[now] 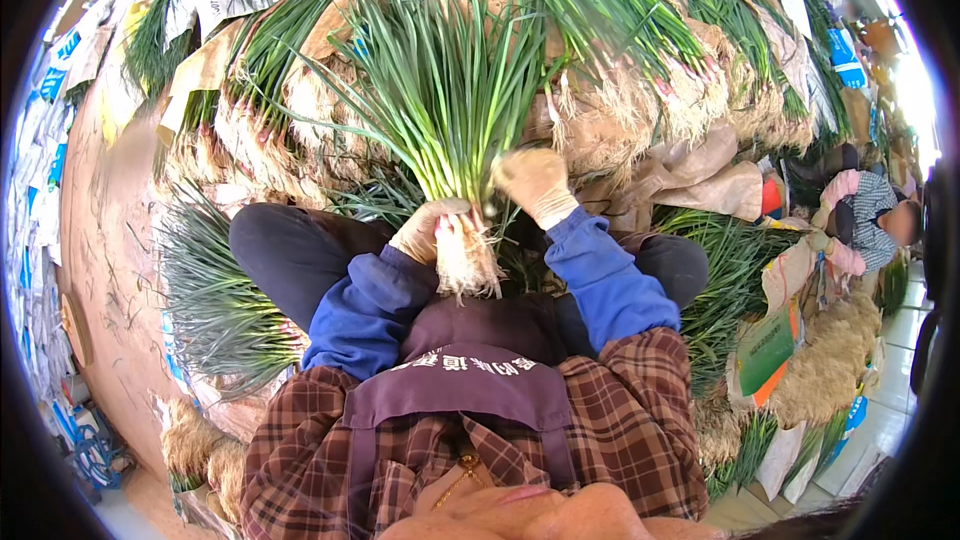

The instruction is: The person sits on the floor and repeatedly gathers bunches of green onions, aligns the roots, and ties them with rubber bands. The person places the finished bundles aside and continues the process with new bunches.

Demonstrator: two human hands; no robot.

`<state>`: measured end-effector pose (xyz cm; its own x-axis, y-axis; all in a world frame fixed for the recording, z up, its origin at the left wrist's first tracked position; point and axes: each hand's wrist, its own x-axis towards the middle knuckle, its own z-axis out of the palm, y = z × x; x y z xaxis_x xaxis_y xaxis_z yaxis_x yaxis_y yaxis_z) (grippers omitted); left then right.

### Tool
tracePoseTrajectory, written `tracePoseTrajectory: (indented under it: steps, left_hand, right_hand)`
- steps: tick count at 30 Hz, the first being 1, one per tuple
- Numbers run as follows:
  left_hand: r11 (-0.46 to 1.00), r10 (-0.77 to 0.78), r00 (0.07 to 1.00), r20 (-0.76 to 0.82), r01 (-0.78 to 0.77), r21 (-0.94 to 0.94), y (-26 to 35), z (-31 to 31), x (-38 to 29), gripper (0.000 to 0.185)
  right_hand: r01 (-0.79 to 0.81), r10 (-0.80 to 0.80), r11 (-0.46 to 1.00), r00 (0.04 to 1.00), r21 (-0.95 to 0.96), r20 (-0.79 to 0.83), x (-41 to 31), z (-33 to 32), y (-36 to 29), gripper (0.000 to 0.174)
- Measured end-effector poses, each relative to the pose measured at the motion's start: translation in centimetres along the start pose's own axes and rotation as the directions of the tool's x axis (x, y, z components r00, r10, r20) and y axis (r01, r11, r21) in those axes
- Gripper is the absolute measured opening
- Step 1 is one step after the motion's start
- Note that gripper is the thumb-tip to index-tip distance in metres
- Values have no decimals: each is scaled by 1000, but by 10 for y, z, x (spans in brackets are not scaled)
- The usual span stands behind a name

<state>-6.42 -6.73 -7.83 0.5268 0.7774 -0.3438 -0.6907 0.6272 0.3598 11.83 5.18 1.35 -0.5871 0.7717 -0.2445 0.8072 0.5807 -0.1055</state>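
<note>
My left hand [429, 231], in a pale glove, grips a bunch of green onions [459, 142] around the lower stems. The long green leaves fan out away from me, and the pale roots [466, 262] hang towards my lap. Just right of the bunch is my right hand [534, 181], also gloved, with its fingers bent towards the stems. Motion blurs those fingertips, so whether they hold or touch anything is unclear. Both forearms wear blue sleeves over a plaid shirt, and a dark purple apron [457, 390] covers my front.
Rooted bundles of green onions [259, 105] lie in an arc beyond my knees. More green onions [225, 300] rest at my left, and others [712, 277] at my right. Brown sacking [690, 172] lies between. A co-worker [862, 214] sits at the far right. Blue cord [97, 454] lies lower left.
</note>
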Motion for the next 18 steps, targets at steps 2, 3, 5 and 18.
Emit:
tracePoseTrajectory:
  steps: [2, 3, 5, 18]
  left_hand:
    - [976, 28, 997, -67, -41, -215, 12, 59, -18, 36]
    - [963, 37, 998, -41, -47, -267, 18, 72, -22, 41]
    - [937, 266, 916, 299, -172, -305, 28, 77, -33, 63]
    - [889, 430, 902, -38, -431, -153, 73, 80, -11, 53]
  right_hand:
    - [-219, 302, 939, 893, 263, -335, 4, 26, 35, 47]
    - [-219, 462, 857, 728, 466, -507, 6, 46, 49, 47]
    - [-188, 205, 975, 966, 117, -158, 7, 113, 49, 41]
    - [-213, 356, 896, 869, 390, -344, 72, 38, 78, 41]
